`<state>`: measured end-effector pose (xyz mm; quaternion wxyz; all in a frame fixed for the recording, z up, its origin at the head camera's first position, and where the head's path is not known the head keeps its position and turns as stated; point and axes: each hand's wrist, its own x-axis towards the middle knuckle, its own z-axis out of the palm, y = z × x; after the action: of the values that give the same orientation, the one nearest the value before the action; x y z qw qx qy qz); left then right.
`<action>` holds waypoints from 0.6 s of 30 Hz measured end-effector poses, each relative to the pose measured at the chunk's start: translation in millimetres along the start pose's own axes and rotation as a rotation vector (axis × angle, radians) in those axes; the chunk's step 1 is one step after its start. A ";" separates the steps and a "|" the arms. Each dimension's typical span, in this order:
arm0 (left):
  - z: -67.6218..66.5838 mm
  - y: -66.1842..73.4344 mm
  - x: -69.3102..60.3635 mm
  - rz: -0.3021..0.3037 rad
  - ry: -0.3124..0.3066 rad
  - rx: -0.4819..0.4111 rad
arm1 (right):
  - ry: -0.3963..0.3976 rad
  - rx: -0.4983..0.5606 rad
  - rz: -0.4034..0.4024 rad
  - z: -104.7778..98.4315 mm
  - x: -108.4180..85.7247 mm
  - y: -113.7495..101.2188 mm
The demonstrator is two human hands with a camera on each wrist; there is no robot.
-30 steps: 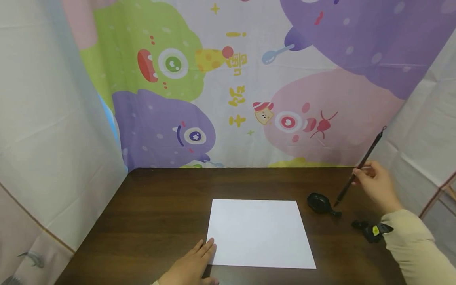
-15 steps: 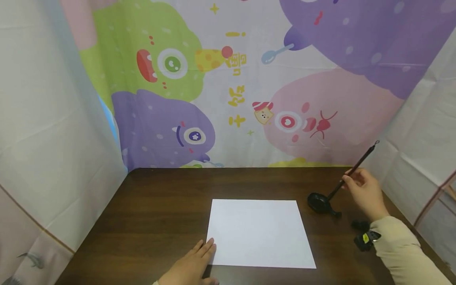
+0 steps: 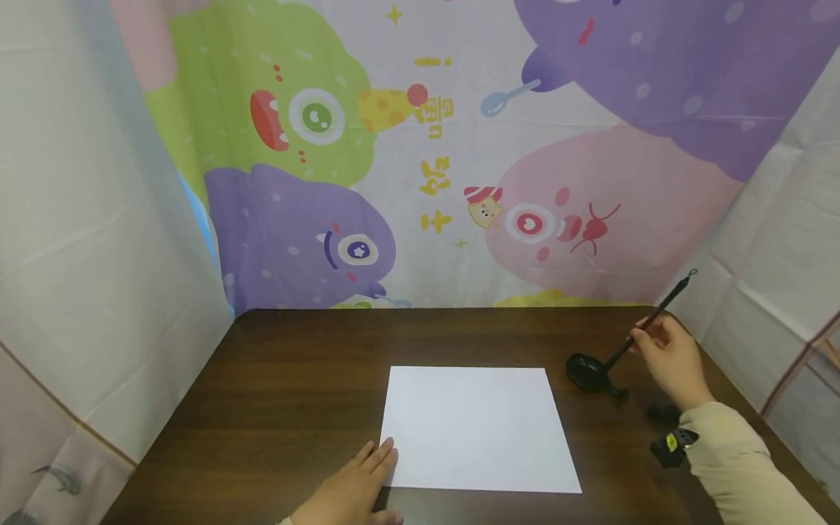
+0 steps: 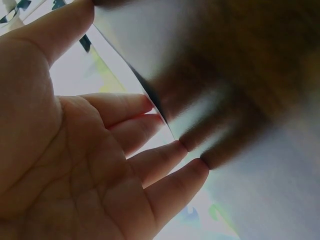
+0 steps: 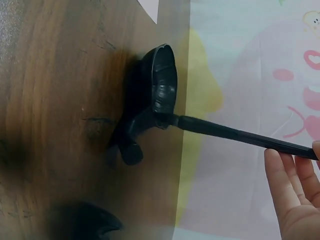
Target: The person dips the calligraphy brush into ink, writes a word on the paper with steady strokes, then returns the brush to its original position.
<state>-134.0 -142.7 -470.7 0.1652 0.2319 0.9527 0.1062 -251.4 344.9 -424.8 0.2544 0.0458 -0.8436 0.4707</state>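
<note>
In the head view a dark brush (image 3: 658, 310) slants down to the left, pinched between thumb and fingers of my right hand (image 3: 672, 361). Its lower end is in a black ink dish (image 3: 587, 372); the right wrist view shows the brush (image 5: 235, 134) meeting the rim of the dish (image 5: 164, 80), above the fingers of my right hand (image 5: 292, 190). My left hand (image 3: 348, 485) rests with extended fingers on the left edge of a blank white sheet (image 3: 479, 430). The left wrist view has the palm of my left hand (image 4: 90, 165), fingertips at the paper's edge.
A small black object (image 3: 668, 448) lies by my right wrist, partly hidden by the sleeve (image 3: 741, 459). The brown table (image 3: 295, 379) ends at a cartoon-printed curtain (image 3: 426, 277), and white cloth (image 3: 774, 306) hangs at both sides.
My right hand has moved left with the brush, whose lower end went from beside the ink dish into it. My left hand and the paper stay where they were.
</note>
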 end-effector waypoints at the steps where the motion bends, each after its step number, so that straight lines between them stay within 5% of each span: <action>1: 0.1 0.0 0.0 0.000 0.000 -0.002 | 0.005 -0.014 -0.004 -0.7 0.4 -0.1; 8: 0.5 -0.4 -1.1 0.007 0.005 -0.012 | 0.020 -0.084 -0.008 -6.6 4.3 -7.8; 18: 1.9 -0.5 -2.3 0.025 0.022 -0.008 | 0.082 0.074 -0.078 -5.0 8.1 -30.4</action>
<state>-131.5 -144.0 -472.0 0.1542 0.2418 0.9511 0.1147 -246.8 333.5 -395.4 0.3051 0.0687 -0.8121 0.4926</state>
